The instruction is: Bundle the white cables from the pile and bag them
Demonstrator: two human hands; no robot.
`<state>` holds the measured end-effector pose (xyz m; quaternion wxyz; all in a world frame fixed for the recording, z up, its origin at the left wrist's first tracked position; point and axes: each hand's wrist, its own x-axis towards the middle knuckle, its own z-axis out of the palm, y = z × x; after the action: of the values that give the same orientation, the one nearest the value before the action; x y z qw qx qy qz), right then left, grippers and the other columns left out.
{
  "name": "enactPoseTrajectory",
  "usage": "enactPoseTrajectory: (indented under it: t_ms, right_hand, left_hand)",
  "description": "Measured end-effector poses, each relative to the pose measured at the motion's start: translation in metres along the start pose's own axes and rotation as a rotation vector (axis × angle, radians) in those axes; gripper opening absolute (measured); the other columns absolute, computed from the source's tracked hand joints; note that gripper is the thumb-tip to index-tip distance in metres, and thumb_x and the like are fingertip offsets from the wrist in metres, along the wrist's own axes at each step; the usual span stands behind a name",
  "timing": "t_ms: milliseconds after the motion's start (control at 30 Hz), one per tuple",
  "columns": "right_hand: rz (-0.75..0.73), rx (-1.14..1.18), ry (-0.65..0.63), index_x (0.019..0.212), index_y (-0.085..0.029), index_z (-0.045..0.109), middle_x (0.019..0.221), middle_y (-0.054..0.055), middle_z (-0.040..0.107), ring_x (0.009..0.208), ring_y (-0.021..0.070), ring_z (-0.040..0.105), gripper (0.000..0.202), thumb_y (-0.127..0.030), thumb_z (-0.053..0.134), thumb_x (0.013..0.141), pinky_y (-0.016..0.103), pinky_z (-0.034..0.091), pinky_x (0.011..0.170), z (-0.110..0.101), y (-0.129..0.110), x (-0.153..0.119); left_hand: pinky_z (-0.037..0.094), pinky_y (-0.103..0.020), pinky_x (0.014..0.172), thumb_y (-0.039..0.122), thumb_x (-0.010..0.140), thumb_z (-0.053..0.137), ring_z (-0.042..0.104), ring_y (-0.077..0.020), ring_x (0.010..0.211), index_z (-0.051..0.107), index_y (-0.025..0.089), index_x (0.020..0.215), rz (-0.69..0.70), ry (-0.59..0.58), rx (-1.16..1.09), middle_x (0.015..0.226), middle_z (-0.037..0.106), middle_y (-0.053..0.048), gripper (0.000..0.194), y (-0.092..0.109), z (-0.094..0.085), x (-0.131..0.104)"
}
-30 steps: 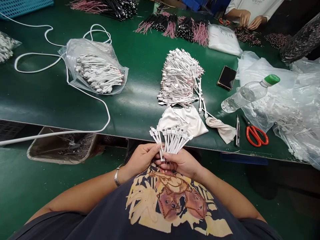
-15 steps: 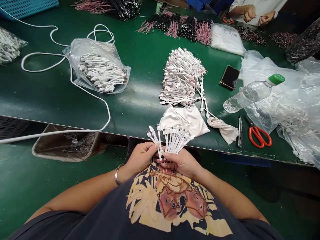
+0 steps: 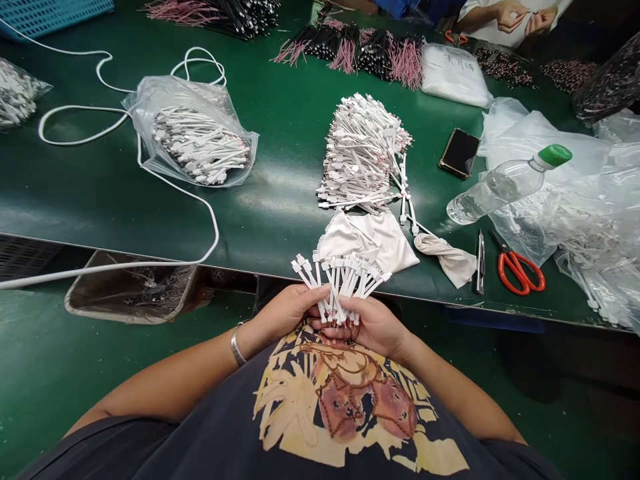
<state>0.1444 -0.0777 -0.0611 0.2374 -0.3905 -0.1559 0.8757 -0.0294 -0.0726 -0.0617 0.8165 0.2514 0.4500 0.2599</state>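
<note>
A fan of short white USB cables (image 3: 346, 283) is spread between my two hands, plugs up and thin bare wire ends down. My left hand (image 3: 293, 308) is closed on the left side of the fan, its thumb lying across the cables. Closed on the right side, my right hand (image 3: 379, 325) has its thumb over the lower ends and its fingers underneath. Just beyond the plugs lies a pale cloth (image 3: 367, 240) on the green table edge. Behind it is a large heap of similar white cables (image 3: 363, 153).
At the right lie a second twisted cloth (image 3: 447, 260), a cutter knife (image 3: 480, 263), red-handled scissors (image 3: 521, 272), a water bottle (image 3: 500, 193) and a phone (image 3: 459, 153). A bag of cables (image 3: 200, 143) sits left. Across the table are a co-worker's hands (image 3: 525, 19).
My left thumb has slid right across the cables, and my right thumb has drawn back to the right. More of the cables' lower ends show. The co-worker's hands have come closer together.
</note>
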Motion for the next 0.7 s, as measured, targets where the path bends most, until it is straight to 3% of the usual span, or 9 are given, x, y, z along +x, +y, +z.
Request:
enactPoseTrajectory:
  t_ms: [167,367,567,700]
  right_hand:
    - [-0.065,-0.101,0.042,0.114,-0.016,0.060,0.100,0.009,0.069,0.078,0.0157,0.069,0.038,-0.031,0.068,0.079,0.022,0.057,0.066,-0.0026,0.0034,-0.0008]
    - [-0.072,-0.113,0.063,0.110,-0.016,0.062,0.097,0.009,0.070,0.077,0.0151,0.070,0.036,-0.033,0.068,0.079,0.020,0.056,0.064,-0.0040,0.0021,-0.0023]
    - [-0.048,-0.119,0.055,0.106,-0.016,0.062,0.094,0.008,0.070,0.074,0.0152,0.070,0.036,-0.032,0.070,0.076,0.021,0.056,0.062,-0.0023,-0.0012,-0.0026]
    - [-0.043,-0.103,0.022,0.108,-0.015,0.061,0.093,0.008,0.070,0.074,0.0144,0.070,0.036,-0.030,0.070,0.077,0.020,0.055,0.063,-0.0041,-0.0005,-0.0027]
  left_hand:
    - [0.035,-0.021,0.049,0.047,0.078,0.061,0.045,-0.0080,0.047,0.061,0.013,0.065,0.071,0.053,0.072,0.055,0.057,0.001,0.036,0.0006,0.0085,-0.0013]
    - [0.037,-0.021,0.054,0.045,0.077,0.062,0.049,-0.0089,0.052,0.062,0.013,0.068,0.125,0.110,0.120,0.061,0.062,-0.001,0.033,-0.0022,0.0076,-0.0014]
    - [0.034,-0.021,0.050,0.046,0.079,0.061,0.045,-0.0082,0.049,0.060,0.013,0.067,0.040,0.009,0.086,0.056,0.057,0.001,0.034,-0.0035,0.0082,0.0040]
    - [0.032,-0.021,0.048,0.042,0.078,0.063,0.044,-0.0075,0.047,0.058,0.013,0.068,0.031,0.017,0.033,0.055,0.055,0.002,0.031,-0.0033,0.0113,0.0061]
